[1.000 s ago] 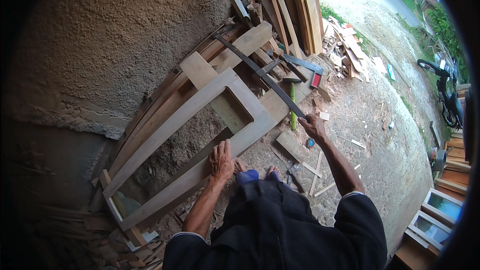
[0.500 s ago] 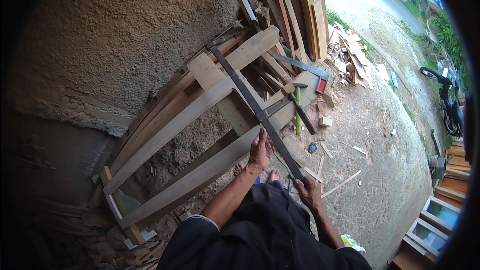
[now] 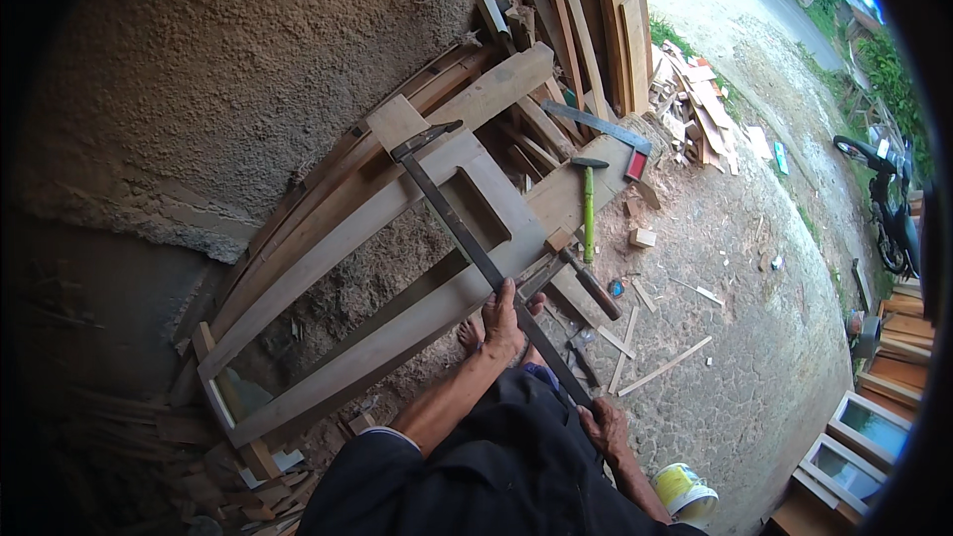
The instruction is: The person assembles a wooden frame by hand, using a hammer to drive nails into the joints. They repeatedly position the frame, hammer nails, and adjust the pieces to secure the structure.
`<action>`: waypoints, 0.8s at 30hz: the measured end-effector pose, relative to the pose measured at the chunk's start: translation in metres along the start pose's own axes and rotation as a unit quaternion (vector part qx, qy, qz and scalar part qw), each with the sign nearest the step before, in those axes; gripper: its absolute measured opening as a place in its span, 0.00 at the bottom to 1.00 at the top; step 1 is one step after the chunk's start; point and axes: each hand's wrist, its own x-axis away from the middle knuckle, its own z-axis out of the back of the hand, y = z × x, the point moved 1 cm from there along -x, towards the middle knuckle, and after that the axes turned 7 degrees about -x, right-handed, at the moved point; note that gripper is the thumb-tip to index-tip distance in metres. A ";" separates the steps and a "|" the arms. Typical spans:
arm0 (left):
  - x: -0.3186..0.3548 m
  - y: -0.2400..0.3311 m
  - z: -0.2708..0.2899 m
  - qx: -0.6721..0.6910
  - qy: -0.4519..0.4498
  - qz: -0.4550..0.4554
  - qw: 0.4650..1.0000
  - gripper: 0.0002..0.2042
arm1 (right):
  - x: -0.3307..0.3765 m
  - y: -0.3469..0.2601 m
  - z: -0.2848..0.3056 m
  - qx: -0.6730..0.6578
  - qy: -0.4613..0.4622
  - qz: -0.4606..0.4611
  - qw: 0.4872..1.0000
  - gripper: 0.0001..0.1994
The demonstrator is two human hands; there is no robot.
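Note:
A long dark metal bar clamp (image 3: 459, 230) lies slantwise across a pale wooden frame (image 3: 357, 220). Its far jaw (image 3: 425, 140) is at the outer edge of the frame's far rail, while the sliding jaw with its handle (image 3: 593, 285) sits by the near rail, beside a small wood block (image 3: 560, 238). My left hand (image 3: 503, 326) is closed around the bar near the sliding jaw. At the bar's near end, my right hand (image 3: 604, 427) has its fingers wrapped round it.
On a board beyond the frame are a green-handled hammer (image 3: 589, 208) and a try square (image 3: 596, 123). Planks (image 3: 620, 35) lean at the rough wall (image 3: 248, 60). Offcuts (image 3: 690, 104) lie on the ground; a bucket (image 3: 685, 494) stands at my right.
The clamp has moved toward me, bringing its far jaw to the frame's far rail. My left hand has closed around the bar, and my right hand has come nearer with its end.

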 end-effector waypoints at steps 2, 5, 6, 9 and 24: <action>0.007 -0.008 0.005 -0.023 0.004 0.008 1.000 0.16 | -0.002 0.002 -0.008 0.012 0.003 0.007 1.000 0.21; 0.012 -0.015 0.013 -0.034 0.006 0.022 0.999 0.17 | -0.001 0.005 -0.016 0.000 -0.004 0.008 1.000 0.21; 0.013 -0.018 0.016 -0.039 0.015 0.032 0.999 0.18 | 0.001 0.007 -0.017 -0.009 -0.004 0.011 1.000 0.21; 0.014 -0.024 0.025 -0.046 0.013 0.041 0.998 0.20 | 0.005 0.010 -0.020 -0.017 -0.015 -0.009 1.000 0.21; 0.008 -0.039 0.043 0.000 0.042 0.176 0.984 0.20 | 0.000 0.038 -0.056 -0.057 -0.023 0.054 0.997 0.17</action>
